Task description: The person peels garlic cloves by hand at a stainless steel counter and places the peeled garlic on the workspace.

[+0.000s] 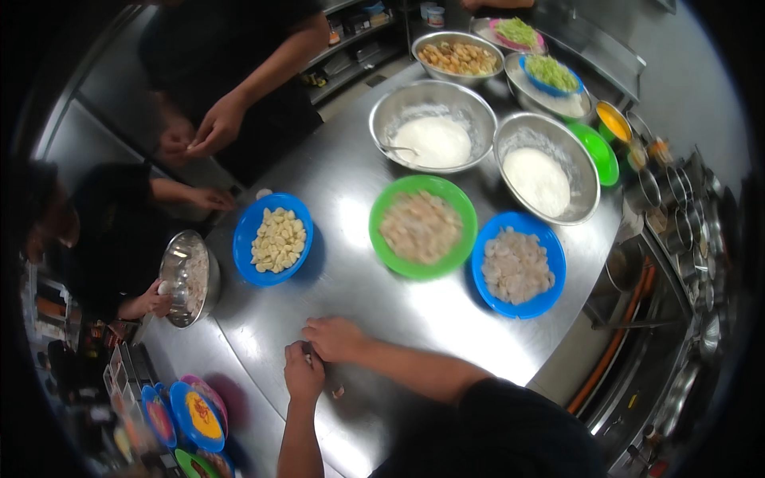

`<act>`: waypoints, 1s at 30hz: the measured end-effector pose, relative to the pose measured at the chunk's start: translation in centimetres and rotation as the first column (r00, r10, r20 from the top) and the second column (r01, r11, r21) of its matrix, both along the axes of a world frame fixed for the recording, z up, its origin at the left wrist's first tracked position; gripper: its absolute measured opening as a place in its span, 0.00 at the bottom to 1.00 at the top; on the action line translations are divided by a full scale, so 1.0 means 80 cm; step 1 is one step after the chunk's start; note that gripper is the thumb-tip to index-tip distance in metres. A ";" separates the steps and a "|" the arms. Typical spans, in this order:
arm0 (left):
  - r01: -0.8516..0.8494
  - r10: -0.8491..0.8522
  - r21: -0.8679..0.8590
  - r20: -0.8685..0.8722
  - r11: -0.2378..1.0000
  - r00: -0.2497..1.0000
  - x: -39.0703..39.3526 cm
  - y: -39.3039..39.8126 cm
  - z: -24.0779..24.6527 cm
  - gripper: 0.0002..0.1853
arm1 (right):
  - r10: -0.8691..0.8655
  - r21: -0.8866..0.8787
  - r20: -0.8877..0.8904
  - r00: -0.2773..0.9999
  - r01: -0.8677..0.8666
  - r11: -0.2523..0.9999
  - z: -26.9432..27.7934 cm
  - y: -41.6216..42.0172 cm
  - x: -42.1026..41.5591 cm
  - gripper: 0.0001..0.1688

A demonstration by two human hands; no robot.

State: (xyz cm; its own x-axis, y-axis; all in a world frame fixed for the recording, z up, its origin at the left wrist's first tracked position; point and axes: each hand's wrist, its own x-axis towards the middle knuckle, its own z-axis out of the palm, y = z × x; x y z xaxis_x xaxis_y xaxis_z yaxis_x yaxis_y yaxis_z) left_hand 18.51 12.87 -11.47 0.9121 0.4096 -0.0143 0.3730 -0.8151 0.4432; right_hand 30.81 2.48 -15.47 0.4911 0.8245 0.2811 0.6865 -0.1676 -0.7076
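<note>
My left hand (303, 373) and my right hand (336, 339) meet low over the steel table. A small pale piece (308, 359), likely a garlic clove, shows in the fingers of my left hand. The fingertips of my right hand are bent down beside it, and what they grip is hidden. On the table below my hands lies a scrap of brownish peel (339, 392). Beyond them stands a blue bowl (241, 254) of peeled garlic cloves (279, 240).
A green bowl (382, 263) and a blue bowl (553, 287) hold raw seafood or meat. Behind them stand steel bowls (382, 149) of white batter or flour. Co-workers flank the left side; one hand (156, 302) holds a steel bowl (212, 293). Coloured plates (179, 412) sit lower left.
</note>
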 end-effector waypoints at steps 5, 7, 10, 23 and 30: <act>-0.037 0.039 0.098 -0.025 0.995 0.999 -0.020 -0.014 0.053 0.31 | -0.029 0.036 0.210 0.977 0.022 0.999 -0.004 0.008 -0.012 0.19; -0.092 0.091 0.066 0.022 0.994 0.996 -0.050 -0.023 0.075 0.31 | -0.003 -0.136 0.190 0.982 0.029 0.990 0.029 -0.008 -0.015 0.27; -0.113 0.105 0.081 0.095 0.990 0.990 -0.134 -0.052 0.113 0.27 | -0.048 -0.106 0.108 0.993 0.059 0.993 0.048 -0.044 -0.028 0.33; -0.896 0.535 -0.443 -0.766 -0.038 0.356 -0.718 -0.385 -0.121 0.13 | -0.187 -0.316 -0.685 0.704 -0.055 0.947 0.117 -0.301 -0.333 0.10; -0.884 0.513 -0.464 -0.774 -0.061 0.371 -0.762 -0.380 -0.134 0.13 | -0.009 -0.358 -0.635 0.773 -0.284 0.890 0.126 -0.230 -0.364 0.10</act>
State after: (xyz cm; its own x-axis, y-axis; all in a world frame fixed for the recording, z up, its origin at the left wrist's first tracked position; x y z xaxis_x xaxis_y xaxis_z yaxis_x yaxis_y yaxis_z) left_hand -42.49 -17.57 -22.21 -0.0196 0.4309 -0.9022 0.7322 0.6206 0.2805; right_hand 1.69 -15.90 -5.35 0.3053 0.8577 -0.4138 0.1763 -0.4779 -0.8605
